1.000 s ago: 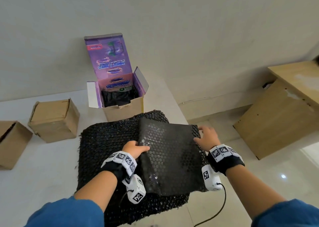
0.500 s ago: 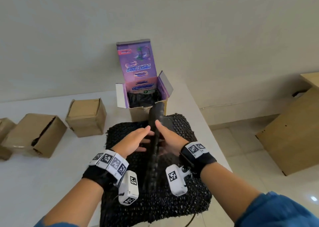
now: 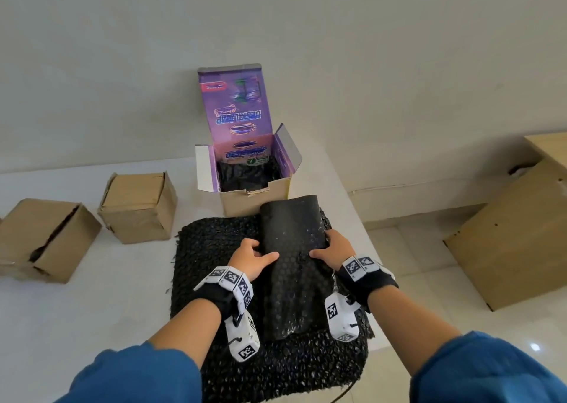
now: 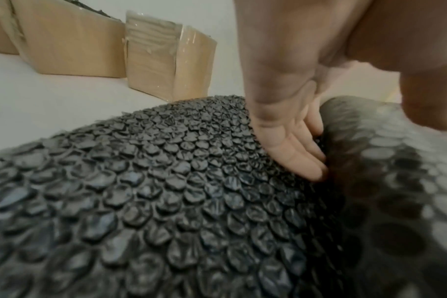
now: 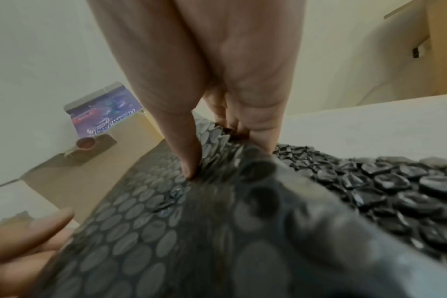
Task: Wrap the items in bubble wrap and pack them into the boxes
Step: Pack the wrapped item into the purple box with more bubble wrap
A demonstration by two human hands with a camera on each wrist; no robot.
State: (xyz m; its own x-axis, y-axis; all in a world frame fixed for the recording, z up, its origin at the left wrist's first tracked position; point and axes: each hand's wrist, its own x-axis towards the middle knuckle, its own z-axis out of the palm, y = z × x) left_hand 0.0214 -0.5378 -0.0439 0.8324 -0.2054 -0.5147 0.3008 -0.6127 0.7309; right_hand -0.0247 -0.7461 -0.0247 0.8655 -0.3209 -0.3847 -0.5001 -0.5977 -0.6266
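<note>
Gripping the bubble-wrapped bundle (image 3: pixel 291 249) on either side, both hands, its long axis toward the purple box (image 3: pixel 245 169).

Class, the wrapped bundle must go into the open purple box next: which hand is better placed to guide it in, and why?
Probably the right hand: it grips the bundle on the side nearer the purple box. The left hand grips lower.

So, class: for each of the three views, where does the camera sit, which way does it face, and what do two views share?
Head: on the head, looking down at both hands, left hand and right hand, both forearms, wrap, purple box.
Left wrist: along the left hand's fingers onto wrap, toward brown boxes.
Right wrist: along the right hand's thumb toward the purple box.
Shared: all show the wrap.
</note>
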